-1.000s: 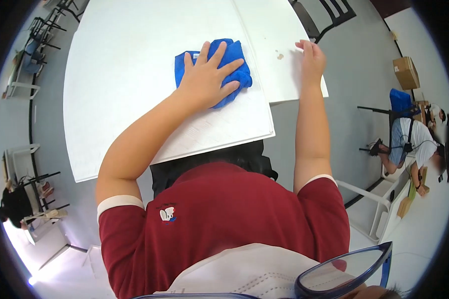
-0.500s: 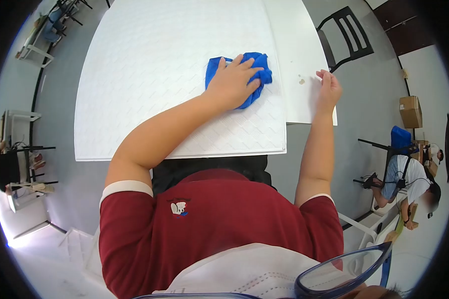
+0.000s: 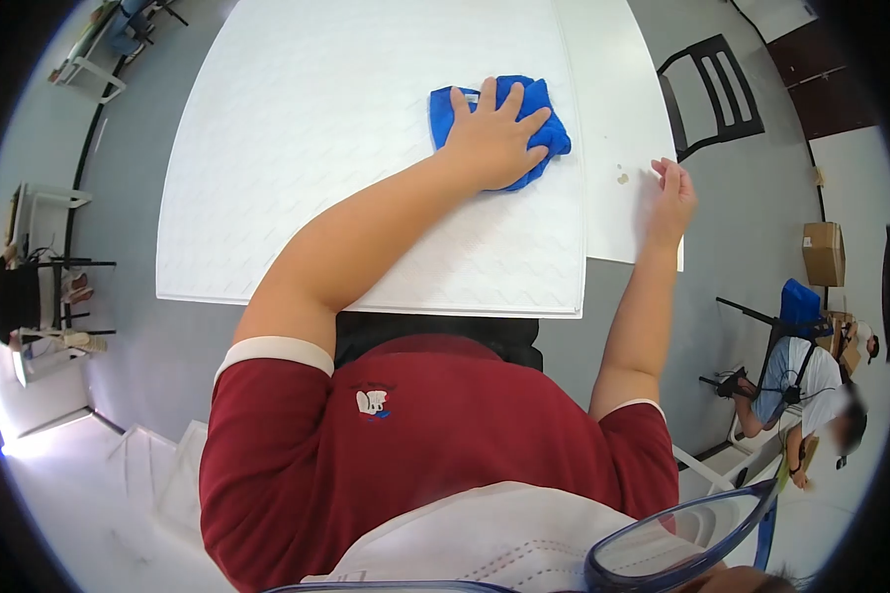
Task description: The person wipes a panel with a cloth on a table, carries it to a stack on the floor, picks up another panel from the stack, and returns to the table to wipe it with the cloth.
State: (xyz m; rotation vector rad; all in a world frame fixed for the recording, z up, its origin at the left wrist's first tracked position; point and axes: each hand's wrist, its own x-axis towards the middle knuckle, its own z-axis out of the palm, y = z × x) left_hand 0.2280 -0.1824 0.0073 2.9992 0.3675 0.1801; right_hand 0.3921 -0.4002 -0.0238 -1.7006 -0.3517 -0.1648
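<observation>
My left hand (image 3: 494, 146) lies flat with spread fingers on a crumpled blue cloth (image 3: 554, 133), pressing it against the white patterned mat (image 3: 366, 252). Part of the cloth is hidden under the palm, and a small white label shows near the index finger. My right hand (image 3: 673, 203) rests by the right edge of the smooth white table (image 3: 618, 222), its fingers curled in loosely, with nothing visible in them. Just left of those fingers, small brownish spots (image 3: 622, 175) mark the bare table strip.
A black chair (image 3: 717, 94) stands beyond the table's right side. Farther right, a person in a light top (image 3: 811, 381) sits near a cardboard box (image 3: 823, 254). Other people and white tables are along the left wall. Glasses (image 3: 682, 524) cross the bottom of the view.
My left hand and the blue cloth have slid farther from the mat's near edge, and its fingers are spread wider. My right hand stays by the table edge. The whole view has turned slightly.
</observation>
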